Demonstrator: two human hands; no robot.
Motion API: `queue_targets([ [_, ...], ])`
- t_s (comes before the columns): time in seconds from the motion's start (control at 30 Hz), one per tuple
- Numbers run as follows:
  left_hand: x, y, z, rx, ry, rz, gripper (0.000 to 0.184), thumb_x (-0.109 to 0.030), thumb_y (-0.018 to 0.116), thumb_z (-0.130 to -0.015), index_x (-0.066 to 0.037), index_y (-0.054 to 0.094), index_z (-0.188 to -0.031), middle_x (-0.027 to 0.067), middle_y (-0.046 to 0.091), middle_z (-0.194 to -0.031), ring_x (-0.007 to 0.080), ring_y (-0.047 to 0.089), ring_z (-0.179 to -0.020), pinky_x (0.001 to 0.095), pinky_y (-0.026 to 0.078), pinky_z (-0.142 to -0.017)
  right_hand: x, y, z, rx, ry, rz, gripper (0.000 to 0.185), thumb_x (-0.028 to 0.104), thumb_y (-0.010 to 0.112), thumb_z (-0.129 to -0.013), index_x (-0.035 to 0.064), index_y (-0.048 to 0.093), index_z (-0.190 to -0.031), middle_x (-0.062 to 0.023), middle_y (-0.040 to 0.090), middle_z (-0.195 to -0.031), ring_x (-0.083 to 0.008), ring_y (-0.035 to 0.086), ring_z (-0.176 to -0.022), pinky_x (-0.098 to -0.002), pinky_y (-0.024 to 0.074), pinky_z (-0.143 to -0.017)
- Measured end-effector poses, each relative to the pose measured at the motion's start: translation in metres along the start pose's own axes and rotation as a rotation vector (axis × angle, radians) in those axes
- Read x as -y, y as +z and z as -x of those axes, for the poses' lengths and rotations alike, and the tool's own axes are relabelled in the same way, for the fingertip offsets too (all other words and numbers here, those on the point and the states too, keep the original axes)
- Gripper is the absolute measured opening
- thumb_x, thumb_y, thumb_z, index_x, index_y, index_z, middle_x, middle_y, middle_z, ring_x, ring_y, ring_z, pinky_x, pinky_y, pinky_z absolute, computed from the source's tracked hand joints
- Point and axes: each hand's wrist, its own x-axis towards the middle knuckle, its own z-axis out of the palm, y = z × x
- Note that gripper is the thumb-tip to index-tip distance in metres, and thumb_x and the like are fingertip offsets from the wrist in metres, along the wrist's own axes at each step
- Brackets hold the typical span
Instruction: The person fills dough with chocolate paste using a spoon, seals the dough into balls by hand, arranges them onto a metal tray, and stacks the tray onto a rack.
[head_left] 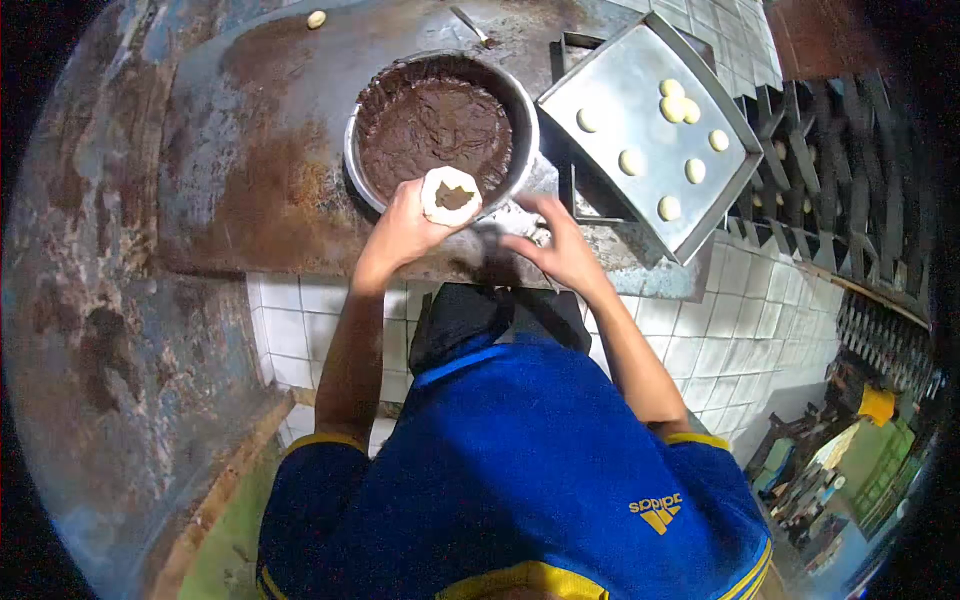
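Note:
My left hand (405, 228) is closed around a piece of pale dough (436, 211) with a dark brown patch of filling (455, 198) on it. It is at the near rim of a round metal bowl (527, 120). Thick chocolate-brown paste (440, 130) lies in the bowl and smears its inner wall. My right hand (568, 250) is just right of the bowl, over the table's near edge, thumb and fingers apart. A small whitish patch shows between its fingers; I cannot tell what it is.
A metal tray (610, 100) with several pale dough balls (632, 162) sits at the right, on a dark frame. A brush-like tool (474, 28) and a lone dough ball (317, 19) lie at the table's far side. Dark metal racks (850, 190) stand farther right.

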Motion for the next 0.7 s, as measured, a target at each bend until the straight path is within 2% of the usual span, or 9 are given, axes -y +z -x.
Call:
queue_targets([
  [0.03, -0.006, 0.003, -0.004, 0.011, 0.012, -0.001, 0.038, -0.025, 0.088, -0.087, 0.0, 0.074, -0.113, 0.0111, 0.079, -0.106, 0.0178, 0.074, -0.097, 0.0347, 0.058, -0.09, 0.038, -0.016, -0.011, 0.053, -0.065, -0.114, 0.079, 0.046, 0.087, -0.084, 0.0096, 0.058, -0.147, -0.0187, 0.059, -0.141, -0.0383, 0.058, -0.133, -0.0448, 0.0488, -0.112],
  [0.07, -0.012, 0.005, -0.006, 0.092, 0.026, 0.005, 0.038, -0.022, 0.088, -0.086, 0.0, 0.074, -0.113, 0.0108, 0.079, -0.106, 0.0174, 0.074, -0.096, 0.0348, 0.058, -0.09, 0.067, -0.029, -0.02, 0.073, -0.209, -0.139, 0.084, 0.042, 0.091, -0.081, 0.0101, 0.055, -0.15, -0.0175, 0.057, -0.143, -0.0367, 0.057, -0.135, -0.0436, 0.049, -0.112],
  [0.1, -0.017, 0.008, -0.007, 0.172, 0.037, 0.011, 0.037, -0.019, 0.088, -0.084, -0.001, 0.074, -0.113, 0.0105, 0.079, -0.106, 0.0169, 0.073, -0.096, 0.0349, 0.058, -0.089, 0.083, -0.033, -0.029, 0.016, -0.373, -0.076, 0.086, 0.038, 0.094, -0.075, 0.0075, 0.058, -0.147, -0.0148, 0.061, -0.137, -0.0312, 0.062, -0.125, -0.0425, 0.0508, -0.106],
  [0.23, -0.028, -0.003, -0.018, 0.386, 0.007, 0.071, 0.047, -0.012, 0.088, -0.078, -0.003, 0.071, -0.121, 0.007, 0.076, -0.114, 0.0149, 0.07, -0.105, 0.0344, 0.055, -0.094, 0.098, -0.053, -0.044, 0.101, -0.345, -0.066, 0.057, 0.027, 0.09, -0.081, 0.004, 0.07, -0.13, -0.0136, 0.068, -0.121, -0.0283, 0.069, -0.111, -0.0388, 0.0553, -0.096],
  [0.27, -0.035, -0.007, -0.013, 0.335, 0.009, 0.143, 0.059, -0.011, 0.087, -0.079, -0.006, 0.064, -0.132, 0.0047, 0.072, -0.12, 0.0142, 0.067, -0.112, 0.0343, 0.055, -0.095, 0.098, -0.056, -0.046, 0.134, -0.323, -0.107, 0.046, 0.023, 0.087, -0.084, 0.0033, 0.074, -0.124, -0.0128, 0.071, -0.115, -0.0274, 0.071, -0.105, -0.0372, 0.0565, -0.093],
  [0.37, -0.048, -0.018, -0.005, 0.296, 0.048, 0.291, 0.061, -0.012, 0.087, -0.081, -0.005, 0.059, -0.134, 0.0065, 0.07, -0.119, 0.0162, 0.067, -0.108, 0.0362, 0.055, -0.094, 0.096, -0.052, -0.043, 0.041, -0.162, -0.274, 0.031, 0.016, 0.083, -0.089, 0.0015, 0.077, -0.115, -0.0108, 0.073, -0.099, -0.0208, 0.073, -0.096, -0.0342, 0.0572, -0.086],
  [0.4, -0.047, -0.018, 0.0, 0.346, -0.097, 0.595, 0.058, -0.009, 0.085, -0.086, -0.006, 0.056, -0.136, 0.003, 0.066, -0.12, 0.0126, 0.064, -0.112, 0.0322, 0.053, -0.099, 0.096, -0.051, -0.042, 0.026, -0.154, -0.345, 0.03, 0.015, 0.081, -0.091, -0.0002, 0.076, -0.116, -0.0117, 0.075, -0.102, -0.0179, 0.073, -0.093, -0.0338, 0.0574, -0.086],
  [0.5, -0.042, -0.006, 0.002, 0.207, -0.023, 0.756, 0.051, -0.006, 0.083, -0.09, -0.004, 0.057, -0.134, 0.0035, 0.067, -0.121, 0.0107, 0.064, -0.112, 0.0291, 0.053, -0.097, 0.102, -0.047, -0.042, -0.025, -0.097, -0.439, 0.028, 0.015, 0.079, -0.093, -0.0018, 0.076, -0.115, -0.0127, 0.076, -0.106, -0.018, 0.073, -0.092, -0.0339, 0.0577, -0.086],
  [0.7, -0.057, 0.005, 0.004, 0.082, 0.046, 0.647, 0.04, -0.007, 0.08, -0.093, -0.002, 0.06, -0.128, 0.0025, 0.069, -0.115, 0.0097, 0.064, -0.109, 0.0286, 0.053, -0.096, 0.118, -0.058, -0.05, 0.052, -0.052, -0.168, 0.025, 0.013, 0.075, -0.098, -0.0035, 0.072, -0.117, -0.0103, 0.074, -0.11, -0.0166, 0.072, -0.097, -0.0319, 0.0635, -0.08],
])
